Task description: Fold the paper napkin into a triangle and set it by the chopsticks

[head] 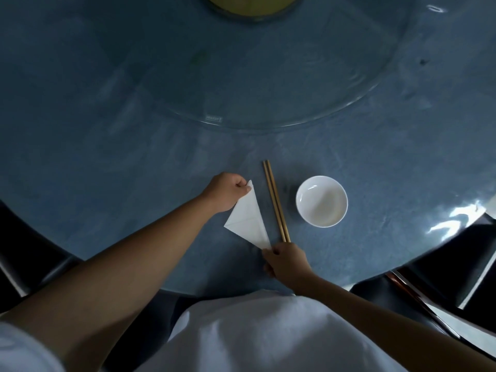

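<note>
A white paper napkin [248, 220], folded into a triangle, lies on the blue table just left of a pair of brown chopsticks [276, 201]. Its long edge runs almost parallel to them with a narrow gap. My left hand [226, 191] pinches the napkin's far tip. My right hand [287, 261] pinches its near tip, close to the chopsticks' near ends.
An empty white bowl [321, 201] stands right of the chopsticks. A large glass turntable [268, 76] covers the middle of the round table [107, 130], with a yellowish object [252, 5] at its centre. Dark chairs [442, 280] flank me at the table's near edge.
</note>
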A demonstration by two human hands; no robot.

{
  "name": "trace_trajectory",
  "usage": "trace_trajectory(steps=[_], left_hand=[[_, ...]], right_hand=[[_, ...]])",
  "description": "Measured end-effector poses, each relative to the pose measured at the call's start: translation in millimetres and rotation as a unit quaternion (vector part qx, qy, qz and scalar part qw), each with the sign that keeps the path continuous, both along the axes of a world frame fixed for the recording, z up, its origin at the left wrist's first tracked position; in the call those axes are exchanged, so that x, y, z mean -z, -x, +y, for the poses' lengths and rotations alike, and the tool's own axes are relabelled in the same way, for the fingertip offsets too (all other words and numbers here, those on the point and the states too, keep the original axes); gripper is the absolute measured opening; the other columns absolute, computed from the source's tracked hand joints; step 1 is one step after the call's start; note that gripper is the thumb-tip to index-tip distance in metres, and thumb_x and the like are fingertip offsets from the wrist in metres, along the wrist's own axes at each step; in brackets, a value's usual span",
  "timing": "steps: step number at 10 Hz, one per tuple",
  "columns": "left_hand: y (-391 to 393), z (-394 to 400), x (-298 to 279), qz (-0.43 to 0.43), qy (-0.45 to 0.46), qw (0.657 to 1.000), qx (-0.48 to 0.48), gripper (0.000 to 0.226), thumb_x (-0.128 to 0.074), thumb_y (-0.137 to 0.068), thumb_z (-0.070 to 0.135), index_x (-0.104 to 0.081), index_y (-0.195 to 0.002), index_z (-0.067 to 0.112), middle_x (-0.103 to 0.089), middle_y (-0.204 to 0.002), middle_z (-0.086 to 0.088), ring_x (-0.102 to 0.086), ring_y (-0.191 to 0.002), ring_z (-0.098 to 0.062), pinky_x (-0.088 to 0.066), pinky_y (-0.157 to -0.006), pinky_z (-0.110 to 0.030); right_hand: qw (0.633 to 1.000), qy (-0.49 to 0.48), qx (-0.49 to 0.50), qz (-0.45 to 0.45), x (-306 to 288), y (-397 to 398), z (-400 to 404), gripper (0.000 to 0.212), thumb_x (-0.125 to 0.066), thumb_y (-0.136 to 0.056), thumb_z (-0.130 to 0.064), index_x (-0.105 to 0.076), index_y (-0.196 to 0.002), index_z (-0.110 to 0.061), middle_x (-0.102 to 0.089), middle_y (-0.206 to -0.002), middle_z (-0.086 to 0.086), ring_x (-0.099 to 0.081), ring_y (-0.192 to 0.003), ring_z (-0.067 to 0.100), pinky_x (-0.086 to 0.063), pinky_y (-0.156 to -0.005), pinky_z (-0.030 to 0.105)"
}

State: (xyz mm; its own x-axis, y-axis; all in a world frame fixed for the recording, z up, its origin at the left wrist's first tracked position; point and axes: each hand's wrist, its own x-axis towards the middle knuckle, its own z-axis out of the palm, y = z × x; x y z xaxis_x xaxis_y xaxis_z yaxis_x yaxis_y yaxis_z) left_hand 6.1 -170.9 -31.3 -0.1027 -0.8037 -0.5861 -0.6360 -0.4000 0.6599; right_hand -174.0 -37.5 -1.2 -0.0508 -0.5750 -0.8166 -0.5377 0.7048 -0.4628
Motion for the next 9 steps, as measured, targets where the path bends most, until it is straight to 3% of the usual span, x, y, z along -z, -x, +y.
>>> trace_trajectory(steps=[1, 2, 3, 4, 5, 6, 7, 8, 9], left_hand=[[1.7, -0.2, -4.5, -0.021, 0.019, 0.999, 0.018, 0.026, -0.061, -0.087, 0.033, -0.064, -0.069, 0.015, -0.058, -0.06, 0.002, -0.05, -0.056, -0.012, -0.04, -0.057, -0.024], [4.9, 2.6, -8.4, -0.048, 0.063, 0.996, 0.038, 0.029, -0.058, -0.088, 0.032, -0.062, -0.067, 0.012, -0.051, -0.054, 0.002, -0.044, -0.051, -0.011, -0.033, -0.048, -0.017], [8.4, 4.3, -10.2, -0.061, 0.089, 0.993, 0.049, 0.031, -0.058, -0.089, 0.03, -0.058, -0.066, 0.009, -0.053, -0.055, -0.005, -0.044, -0.051, -0.014, -0.034, -0.049, -0.024], [8.7, 5.2, -9.3, -0.083, 0.1, 0.99, 0.06, 0.027, -0.058, -0.088, 0.03, -0.057, -0.065, 0.017, -0.057, -0.058, 0.0, -0.054, -0.059, -0.018, -0.04, -0.055, -0.026], [8.4, 4.0, -12.3, -0.095, 0.109, 0.988, 0.052, 0.012, -0.058, -0.087, 0.027, -0.068, -0.086, 0.02, -0.069, -0.078, 0.002, -0.063, -0.077, -0.019, -0.051, -0.068, -0.032], [5.9, 1.5, -12.3, -0.108, 0.118, 0.987, 0.018, 0.023, -0.061, -0.086, 0.023, -0.066, -0.108, 0.017, -0.068, -0.097, -0.003, -0.062, -0.09, -0.022, -0.049, -0.078, -0.031], [4.0, 5.2, -14.8, -0.11, 0.113, 0.988, 0.004, 0.033, -0.061, -0.086, 0.023, -0.061, -0.118, 0.016, -0.062, -0.113, -0.007, -0.059, -0.103, -0.025, -0.046, -0.086, -0.032], [1.6, 16.2, -19.7, -0.141, 0.149, 0.978, 0.044, 0.043, -0.059, -0.087, 0.028, -0.053, -0.128, 0.016, -0.052, -0.132, -0.008, -0.049, -0.12, -0.028, -0.043, -0.097, -0.042], [-1.4, 30.2, -31.0, -0.189, 0.182, 0.964, 0.052, 0.054, -0.058, -0.086, 0.035, -0.045, -0.136, 0.016, -0.041, -0.146, -0.007, -0.038, -0.132, -0.028, -0.038, -0.102, -0.048]], right_hand=[[1.0, 0.0, 0.01, -0.005, -1.9, 1.2, 0.8, 0.031, -0.059, -0.088, -0.019, -0.059, -0.058, -0.011, -0.064, -0.054, 0.004, -0.059, -0.043, 0.007, -0.044, -0.042, 0.017], [1.0, 0.007, 0.005, -0.007, -3.2, 2.8, 1.7, 0.032, -0.058, -0.088, -0.016, -0.058, -0.056, -0.011, -0.062, -0.052, 0.003, -0.057, -0.041, 0.005, -0.043, -0.042, 0.016], [1.0, 0.0, 0.008, -0.01, -3.9, 6.0, 2.2, 0.029, -0.058, -0.088, -0.014, -0.06, -0.06, -0.008, -0.062, -0.053, 0.003, -0.058, -0.042, 0.005, -0.045, -0.043, 0.016], [1.0, -0.004, 0.001, -0.008, -3.7, 9.1, 1.1, 0.027, -0.057, -0.088, -0.015, -0.063, -0.063, -0.006, -0.065, -0.056, 0.004, -0.061, -0.046, 0.008, -0.048, -0.048, 0.02], [1.0, -0.015, -0.011, 0.005, -6.0, 12.2, -1.7, 0.027, -0.059, -0.086, -0.02, -0.066, -0.064, -0.006, -0.067, -0.058, 0.006, -0.063, -0.05, 0.014, -0.05, -0.051, 0.024], [0.999, -0.04, -0.018, 0.014, -8.4, 16.6, -2.8, 0.034, -0.06, -0.084, -0.028, -0.061, -0.055, -0.01, -0.063, -0.052, 0.006, -0.06, -0.044, 0.014, -0.051, -0.051, 0.024], [0.995, -0.068, -0.066, 0.009, -11.8, 21.5, -4.5, 0.036, -0.059, -0.086, -0.03, -0.064, -0.061, -0.005, -0.064, -0.054, 0.009, -0.059, -0.045, 0.015, -0.055, -0.06, 0.029], [0.994, -0.049, -0.097, -0.015, -19.9, 25.0, -7.4, 0.031, -0.06, -0.087, -0.024, -0.066, -0.064, -0.003, -0.069, -0.06, 0.012, -0.064, -0.05, 0.018, -0.057, -0.064, 0.033], [0.989, 0.024, -0.147, -0.012, -33.9, 24.9, -14.8, 0.022, -0.056, -0.085, -0.02, -0.067, -0.066, -0.015, -0.071, -0.067, 0.008, -0.068, -0.06, 0.019, -0.058, -0.066, 0.035]])
